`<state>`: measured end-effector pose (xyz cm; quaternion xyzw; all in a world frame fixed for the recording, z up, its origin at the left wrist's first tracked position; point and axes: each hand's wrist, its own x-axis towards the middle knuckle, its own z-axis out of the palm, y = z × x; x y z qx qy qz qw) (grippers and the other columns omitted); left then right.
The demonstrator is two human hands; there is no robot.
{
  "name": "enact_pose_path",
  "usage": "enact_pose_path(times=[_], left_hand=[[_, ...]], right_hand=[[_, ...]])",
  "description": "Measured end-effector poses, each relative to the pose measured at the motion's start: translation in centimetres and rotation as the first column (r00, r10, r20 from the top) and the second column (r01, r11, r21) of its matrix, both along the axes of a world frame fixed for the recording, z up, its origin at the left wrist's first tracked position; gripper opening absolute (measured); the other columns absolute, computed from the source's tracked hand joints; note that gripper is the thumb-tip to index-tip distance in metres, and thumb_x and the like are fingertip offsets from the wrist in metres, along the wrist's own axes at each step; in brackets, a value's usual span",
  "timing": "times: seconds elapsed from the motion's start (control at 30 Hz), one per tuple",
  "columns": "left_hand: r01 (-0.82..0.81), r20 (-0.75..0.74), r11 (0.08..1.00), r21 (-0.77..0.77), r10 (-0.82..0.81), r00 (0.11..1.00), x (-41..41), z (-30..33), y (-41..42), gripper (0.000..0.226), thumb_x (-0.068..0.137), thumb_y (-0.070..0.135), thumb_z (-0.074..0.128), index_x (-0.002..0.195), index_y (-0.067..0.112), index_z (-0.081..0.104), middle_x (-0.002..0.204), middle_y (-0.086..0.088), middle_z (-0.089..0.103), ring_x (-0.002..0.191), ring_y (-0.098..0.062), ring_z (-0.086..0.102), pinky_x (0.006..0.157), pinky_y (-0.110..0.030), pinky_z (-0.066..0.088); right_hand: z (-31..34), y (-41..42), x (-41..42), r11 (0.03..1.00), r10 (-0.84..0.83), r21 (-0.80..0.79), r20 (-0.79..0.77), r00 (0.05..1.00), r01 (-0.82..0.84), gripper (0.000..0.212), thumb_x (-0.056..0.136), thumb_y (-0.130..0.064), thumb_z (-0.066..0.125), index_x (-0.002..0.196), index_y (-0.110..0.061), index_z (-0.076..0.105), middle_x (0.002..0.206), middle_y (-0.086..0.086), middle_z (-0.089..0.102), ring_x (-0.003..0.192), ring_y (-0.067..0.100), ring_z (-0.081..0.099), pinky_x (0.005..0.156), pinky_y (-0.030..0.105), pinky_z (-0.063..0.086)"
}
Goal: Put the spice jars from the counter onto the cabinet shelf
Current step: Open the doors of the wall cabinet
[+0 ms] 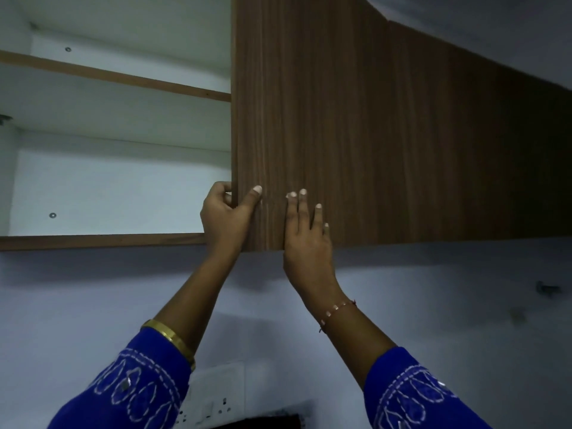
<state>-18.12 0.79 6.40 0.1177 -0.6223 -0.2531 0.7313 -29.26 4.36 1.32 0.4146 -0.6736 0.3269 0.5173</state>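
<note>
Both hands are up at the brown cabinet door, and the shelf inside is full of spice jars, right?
Not quite. The head view shows both hands, left hand and right hand, at the brown cabinet door, but the shelf shows no spice jars.

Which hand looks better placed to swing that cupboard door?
Probably the left hand: its fingers curl round the door edge, thumb on the front. The right hand only lies flat on the door face, with no hold.
</note>
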Motion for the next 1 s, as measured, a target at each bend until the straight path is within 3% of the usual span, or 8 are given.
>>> enact_pose_path(times=[0.13,0.27,0.33,0.47,0.6,0.73,0.93,1.0], left_hand=[[0.043,-0.088,0.999,-0.024,-0.045,0.995,-0.1,0.0,4.9,0.018,0.081,0.026,0.067,0.082,0.011,0.056,0.062,0.006,0.046,0.056,-0.004,0.045,0.050,-0.005,0.037],[0.081,-0.129,0.996,-0.048,-0.086,0.988,-0.7,0.0,10.4,0.019,0.077,0.021,0.071,0.078,0.011,0.055,0.061,0.009,0.049,0.050,0.005,0.050,0.049,-0.004,0.038],[0.129,-0.133,0.990,-0.056,-0.136,0.982,-1.2,0.1,13.0,0.018,0.077,0.017,0.071,0.082,0.010,0.055,0.068,0.009,0.054,0.058,0.001,0.053,0.052,-0.005,0.042],[0.258,-0.112,0.962,-0.088,-0.267,0.957,-2.4,0.1,17.3,0.027,0.078,0.006,0.066,0.097,0.015,0.049,0.090,0.008,0.057,0.090,-0.013,0.062,0.075,-0.016,0.052],[0.313,-0.013,0.938,-0.147,-0.318,0.948,-3.1,-0.1,20.3,0.045,0.085,0.002,0.058,0.126,0.013,0.044,0.107,0.013,0.056,0.094,0.003,0.058,0.079,-0.005,0.049],[0.317,0.052,0.937,-0.148,-0.313,0.948,-3.7,0.0,21.5,0.055,0.091,0.010,0.052,0.142,0.009,0.033,0.139,-0.007,0.050,0.126,-0.018,0.050,0.105,-0.030,0.044],[0.430,0.066,0.893,-0.129,-0.425,0.903,-5.1,-0.3,24.7,0.049,0.098,0.013,0.038,0.145,0.011,0.027,0.147,-0.007,0.041,0.133,-0.019,0.043,0.110,-0.038,0.039],[0.461,0.078,0.875,-0.146,-0.455,0.887,-6.4,-0.3,26.6,0.049,0.098,0.011,0.035,0.146,0.013,0.024,0.150,-0.004,0.036,0.133,-0.015,0.040,0.110,-0.033,0.039]], right_hand=[[-0.1,4.1,-0.1,0.989,0.146,-0.039,0.009,0.989,-0.145,0.091,0.074,-0.002,0.071,0.147,-0.003,0.017,0.154,0.020,0.022,0.135,0.047,0.030,0.101,0.055,0.040],[-0.3,8.4,-0.7,0.960,0.269,-0.093,0.026,0.963,-0.266,0.088,0.077,0.002,0.065,0.148,-0.005,0.013,0.156,0.016,0.017,0.140,0.043,0.023,0.104,0.051,0.042],[-0.4,10.4,-1.1,0.944,0.317,-0.110,0.032,0.948,-0.312,0.089,0.078,0.001,0.064,0.149,-0.008,0.010,0.157,0.013,0.015,0.142,0.038,0.020,0.106,0.047,0.039],[-0.8,13.9,-2.2,0.929,0.345,-0.150,0.017,0.938,-0.339,0.084,0.080,-0.001,0.063,0.149,-0.007,0.014,0.155,0.013,0.023,0.142,0.032,0.027,0.107,0.039,0.039],[-1.0,16.9,-2.1,0.916,0.374,-0.141,-0.037,0.927,-0.375,0.082,0.078,-0.015,0.070,0.145,-0.002,0.025,0.148,0.017,0.036,0.136,0.031,0.039,0.101,0.040,0.046],[-0.7,19.1,-1.2,0.892,0.421,-0.134,-0.103,0.901,-0.432,0.083,0.073,-0.017,0.075,0.141,0.003,0.032,0.143,0.021,0.043,0.133,0.033,0.042,0.101,0.035,0.043],[-1.3,21.3,-1.3,0.852,0.453,-0.247,-0.093,0.887,-0.461,0.076,0.077,-0.010,0.072,0.140,0.004,0.032,0.141,0.021,0.045,0.130,0.033,0.047,0.101,0.039,0.047],[-1.4,23.3,-2.2,0.817,0.499,-0.297,-0.068,0.864,-0.495,0.075,0.079,-0.015,0.071,0.141,0.001,0.033,0.140,0.017,0.048,0.127,0.030,0.051,0.098,0.039,0.050]])
